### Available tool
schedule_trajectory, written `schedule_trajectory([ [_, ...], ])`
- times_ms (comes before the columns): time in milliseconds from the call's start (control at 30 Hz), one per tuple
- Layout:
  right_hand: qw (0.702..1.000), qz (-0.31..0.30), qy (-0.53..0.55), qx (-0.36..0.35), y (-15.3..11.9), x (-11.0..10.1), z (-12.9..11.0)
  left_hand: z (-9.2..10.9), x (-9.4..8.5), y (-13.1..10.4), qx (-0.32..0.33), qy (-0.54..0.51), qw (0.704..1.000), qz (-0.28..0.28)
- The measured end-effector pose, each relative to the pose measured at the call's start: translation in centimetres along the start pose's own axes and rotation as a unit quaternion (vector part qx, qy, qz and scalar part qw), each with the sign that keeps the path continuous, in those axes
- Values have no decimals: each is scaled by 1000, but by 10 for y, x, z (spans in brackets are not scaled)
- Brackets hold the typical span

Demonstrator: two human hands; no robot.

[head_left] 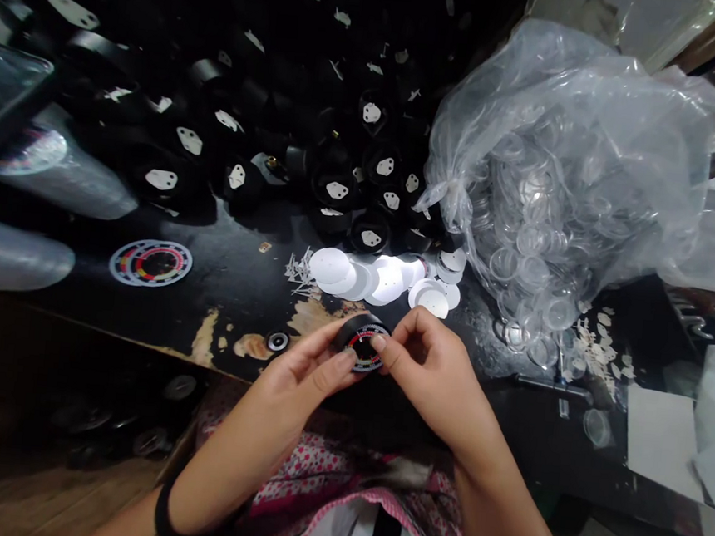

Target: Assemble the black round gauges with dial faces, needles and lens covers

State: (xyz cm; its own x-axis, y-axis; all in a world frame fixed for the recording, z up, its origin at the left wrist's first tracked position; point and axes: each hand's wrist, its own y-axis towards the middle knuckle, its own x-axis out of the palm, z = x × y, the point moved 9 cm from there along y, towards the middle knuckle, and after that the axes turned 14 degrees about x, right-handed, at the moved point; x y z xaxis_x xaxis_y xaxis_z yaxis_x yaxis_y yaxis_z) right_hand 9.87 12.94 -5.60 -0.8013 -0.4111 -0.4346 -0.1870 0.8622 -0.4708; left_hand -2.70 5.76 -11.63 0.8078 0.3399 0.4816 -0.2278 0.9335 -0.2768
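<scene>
Near the table's front edge, my left hand (311,372) is closed around a round black pressure gauge (363,360), whose dial with red and white markings faces up. My right hand (428,362) is at the gauge's right side, fingers curled and thumb tip on the dial face. Whether something small is pinched there is hidden. Just beyond the hands lie overlapping white discs (362,278) and a small heap of thin white pointers (300,271). A small black-and-silver round part (277,342) rests to the left of my left hand.
Black gauge cases (334,178) with white plates are piled at the back. A clear plastic bag (573,95) of transparent round covers stands right. Printed dials (152,263) lie left, beside plastic-wrapped rolls (14,255). Small pale pieces (601,348) and white paper (661,436) are at right.
</scene>
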Motion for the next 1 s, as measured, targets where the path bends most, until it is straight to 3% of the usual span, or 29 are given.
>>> schedule_trajectory([
  [133,999,35,-9,-10,-8,-1,0,9,-5,1,36,86,996,-14],
  [233,999,-25,-7,-35,-9,13,-8,24,-17,1,63,164,984,-19],
  [300,992,-43,-62,-102,-6,25,-27,38,-31,1,87,163,982,26],
  [367,970,-21,-172,-171,0,38,-46,53,-46,2,112,106,984,92],
  [467,911,27,-345,-225,14,59,-65,75,-58,15,165,43,974,148],
  [533,880,55,-406,-239,22,67,-73,92,-57,34,224,106,961,125],
  [600,862,79,-437,-245,26,71,-78,103,-50,55,269,220,936,65],
  [700,842,97,-466,-253,29,75,-81,104,-44,77,267,338,902,7],
  [867,829,73,-479,-281,25,75,-73,101,-41,68,251,530,810,-29],
  [900,834,67,-469,-282,23,72,-70,99,-43,63,241,532,811,-32],
  [1000,870,68,-414,-257,19,58,-63,98,-53,50,233,443,865,4],
])
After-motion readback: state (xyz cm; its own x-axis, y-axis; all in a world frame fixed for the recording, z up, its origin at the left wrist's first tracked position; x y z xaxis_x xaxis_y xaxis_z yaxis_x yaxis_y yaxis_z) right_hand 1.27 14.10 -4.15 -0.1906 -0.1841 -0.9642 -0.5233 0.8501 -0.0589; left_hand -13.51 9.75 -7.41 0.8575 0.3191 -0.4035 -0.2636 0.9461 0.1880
